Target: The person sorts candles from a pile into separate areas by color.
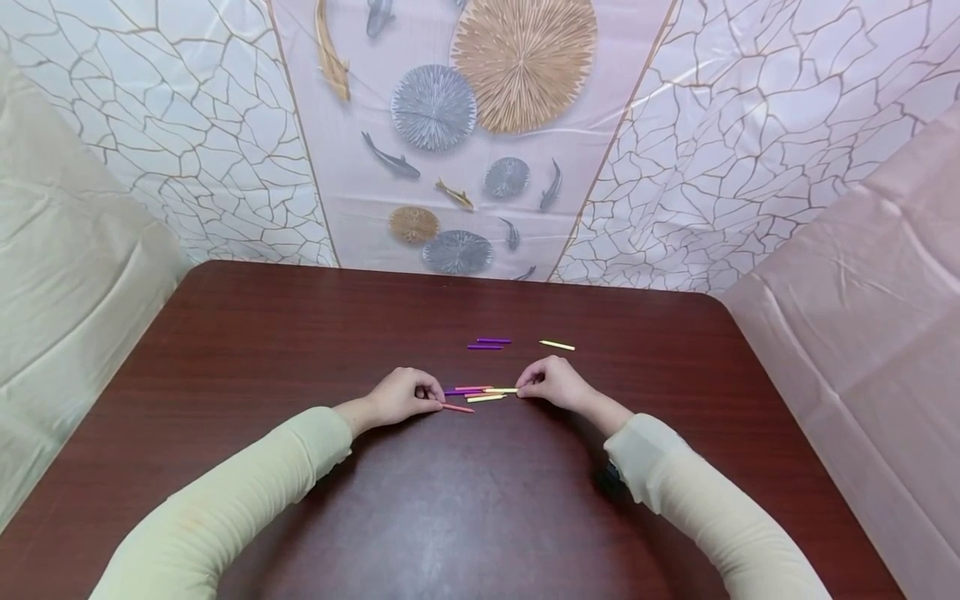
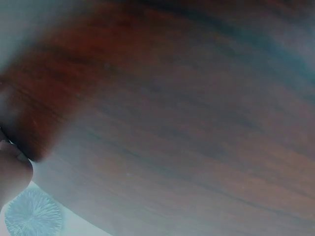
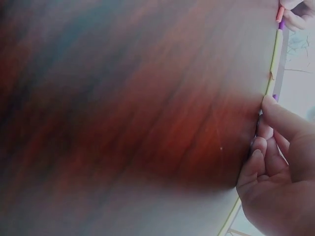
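In the head view, slim coloured sticks that look like crayons lie close together between the two hands. My left hand pinches one end of a red stick, whose other end points right. Beside those fingers lies a purple stick; whether they touch it I cannot tell. My right hand pinches the right end of a yellow stick. Below it lies another yellow stick, and a pink stick lies above. The right wrist view shows the thumb and fingers at the yellow stick's end.
Farther back on the dark wooden table lie two purple sticks and a separate yellow stick. Patterned sheeting hangs behind the table, with pale cloth at its sides. The left wrist view shows mostly tabletop.
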The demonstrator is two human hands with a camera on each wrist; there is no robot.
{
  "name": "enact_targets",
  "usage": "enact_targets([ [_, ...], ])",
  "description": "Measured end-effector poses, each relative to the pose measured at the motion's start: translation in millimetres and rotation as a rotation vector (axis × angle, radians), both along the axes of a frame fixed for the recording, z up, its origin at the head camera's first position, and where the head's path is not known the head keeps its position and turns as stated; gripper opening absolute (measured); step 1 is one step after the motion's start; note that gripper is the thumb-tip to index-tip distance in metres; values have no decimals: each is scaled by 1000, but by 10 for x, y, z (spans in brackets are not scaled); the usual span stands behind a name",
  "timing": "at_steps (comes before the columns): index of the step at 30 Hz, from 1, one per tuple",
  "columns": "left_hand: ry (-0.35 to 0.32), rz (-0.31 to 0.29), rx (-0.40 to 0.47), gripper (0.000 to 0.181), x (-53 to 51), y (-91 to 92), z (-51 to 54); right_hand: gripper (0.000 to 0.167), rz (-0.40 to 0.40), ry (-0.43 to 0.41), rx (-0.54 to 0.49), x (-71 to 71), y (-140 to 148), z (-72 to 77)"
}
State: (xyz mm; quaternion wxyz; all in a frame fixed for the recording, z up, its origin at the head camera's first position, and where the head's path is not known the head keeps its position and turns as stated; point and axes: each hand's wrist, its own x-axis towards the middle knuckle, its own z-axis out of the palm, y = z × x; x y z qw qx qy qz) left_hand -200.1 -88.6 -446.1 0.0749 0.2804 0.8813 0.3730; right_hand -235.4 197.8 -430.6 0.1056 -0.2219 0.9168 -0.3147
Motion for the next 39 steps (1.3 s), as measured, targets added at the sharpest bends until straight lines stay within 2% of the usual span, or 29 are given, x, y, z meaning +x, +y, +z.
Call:
enact_targets([
  [6,47,-8,9,4,-67,-72,42,6,-13,-16,20,-18,8,-3],
  [11,78,42,43,5,-189,-158,147,6,-21,-33,37,-49,27,12],
  [17,65,113,47,5,-356,-234,284,7,-26,-44,44,-55,45,9],
  [21,56,144,43,5,-461,-269,328,7,-31,-44,40,-47,49,11],
  [26,40,156,35,6,-559,-292,324,6,-28,-45,36,-27,48,20],
  [39,39,199,3,7,-694,-404,250,6,-29,-48,32,-19,-6,13],
])
